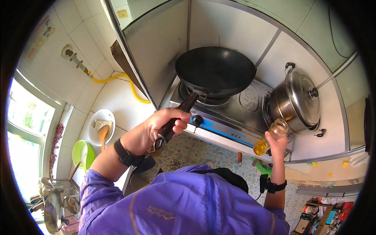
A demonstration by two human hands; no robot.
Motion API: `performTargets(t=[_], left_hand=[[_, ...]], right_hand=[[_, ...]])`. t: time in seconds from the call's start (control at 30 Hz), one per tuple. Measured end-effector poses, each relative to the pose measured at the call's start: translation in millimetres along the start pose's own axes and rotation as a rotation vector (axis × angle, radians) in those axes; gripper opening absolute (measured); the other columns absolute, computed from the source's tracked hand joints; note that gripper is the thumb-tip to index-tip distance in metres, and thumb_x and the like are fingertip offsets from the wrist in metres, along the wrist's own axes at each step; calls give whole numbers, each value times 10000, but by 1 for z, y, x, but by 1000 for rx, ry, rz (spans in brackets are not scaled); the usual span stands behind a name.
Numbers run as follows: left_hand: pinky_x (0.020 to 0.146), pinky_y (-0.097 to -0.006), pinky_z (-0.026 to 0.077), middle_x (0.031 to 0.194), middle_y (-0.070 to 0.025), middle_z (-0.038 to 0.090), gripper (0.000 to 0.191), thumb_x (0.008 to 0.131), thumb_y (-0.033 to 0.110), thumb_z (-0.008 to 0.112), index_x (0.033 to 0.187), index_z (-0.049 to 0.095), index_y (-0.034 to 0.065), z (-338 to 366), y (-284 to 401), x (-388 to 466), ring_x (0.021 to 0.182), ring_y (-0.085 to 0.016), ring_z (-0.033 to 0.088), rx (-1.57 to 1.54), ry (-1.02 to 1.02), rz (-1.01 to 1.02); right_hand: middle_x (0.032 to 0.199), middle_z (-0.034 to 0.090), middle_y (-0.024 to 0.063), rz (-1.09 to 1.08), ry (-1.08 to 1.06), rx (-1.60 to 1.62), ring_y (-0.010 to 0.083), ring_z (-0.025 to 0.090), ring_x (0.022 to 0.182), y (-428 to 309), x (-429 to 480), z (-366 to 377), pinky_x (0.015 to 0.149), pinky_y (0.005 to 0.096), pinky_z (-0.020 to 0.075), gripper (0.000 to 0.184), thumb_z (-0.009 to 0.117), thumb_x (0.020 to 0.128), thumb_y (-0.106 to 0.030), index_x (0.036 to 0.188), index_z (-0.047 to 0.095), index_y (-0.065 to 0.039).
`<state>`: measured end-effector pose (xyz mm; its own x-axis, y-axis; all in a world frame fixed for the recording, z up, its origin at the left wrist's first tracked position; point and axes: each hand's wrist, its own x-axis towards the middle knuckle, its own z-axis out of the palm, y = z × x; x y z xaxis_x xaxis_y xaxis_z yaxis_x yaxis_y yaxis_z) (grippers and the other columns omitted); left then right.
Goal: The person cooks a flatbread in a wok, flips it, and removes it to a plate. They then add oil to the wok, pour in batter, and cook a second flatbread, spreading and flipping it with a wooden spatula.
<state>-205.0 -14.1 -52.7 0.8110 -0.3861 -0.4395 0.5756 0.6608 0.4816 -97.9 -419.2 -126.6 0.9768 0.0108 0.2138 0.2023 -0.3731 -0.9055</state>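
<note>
A black wok rests tilted on the left burner of a steel gas stove. Around its dark handle my left hand is closed, at the stove's front left. My right hand grips a small glass jar, open at the top and leaning, with yellow liquid, likely oil, in its lower part. That jar is in front of the right burner. A large lidded steel pot sits on this burner, just beyond the jar.
Panels screen the stove's back and sides. At the left are a yellow gas hose, a white bowl with a wooden spatula, a green bowl and a rack with a pan lid. Shelves with packages stand lower right.
</note>
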Motion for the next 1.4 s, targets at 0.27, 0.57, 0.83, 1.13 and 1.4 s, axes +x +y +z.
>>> performTargets(t=[0.27,0.57,0.83,1.13,1.4], left_hand=[[425,-205,343,646,18,414,266,823,19,618,1036,459,35,-26,-67,20,489,-59,392,-32,-160,102],[447,-254,412,642,-25,467,314,806,45,609,1051,416,8,-22,-66,60,493,-110,474,620,68,330],[436,-259,414,609,-32,496,256,779,91,627,937,448,0,7,-11,-8,472,-121,493,782,277,216],[416,-221,369,635,-21,462,162,825,28,564,964,488,-9,70,-10,-89,474,-85,430,361,373,22],[404,-210,333,670,-15,445,218,800,-19,539,1007,469,-12,90,-43,-123,494,-72,422,40,324,-61]], right_hand=[[939,603,28,-49,99,58,105,565,866,-1,-15,-18,805,251,452,356,746,733,-18,1034,556,-5],[972,589,42,-110,187,86,108,559,873,-11,-22,-16,812,249,449,371,750,717,1,1032,554,5],[975,587,47,-108,172,77,109,557,885,5,-27,-25,826,251,448,404,752,716,-8,1065,549,16],[1012,584,57,-76,73,151,122,559,921,22,-20,-28,844,256,444,431,757,723,-22,1093,539,12],[1019,585,61,-65,24,116,124,565,922,20,-4,-29,843,260,450,452,752,727,-13,1119,528,17]])
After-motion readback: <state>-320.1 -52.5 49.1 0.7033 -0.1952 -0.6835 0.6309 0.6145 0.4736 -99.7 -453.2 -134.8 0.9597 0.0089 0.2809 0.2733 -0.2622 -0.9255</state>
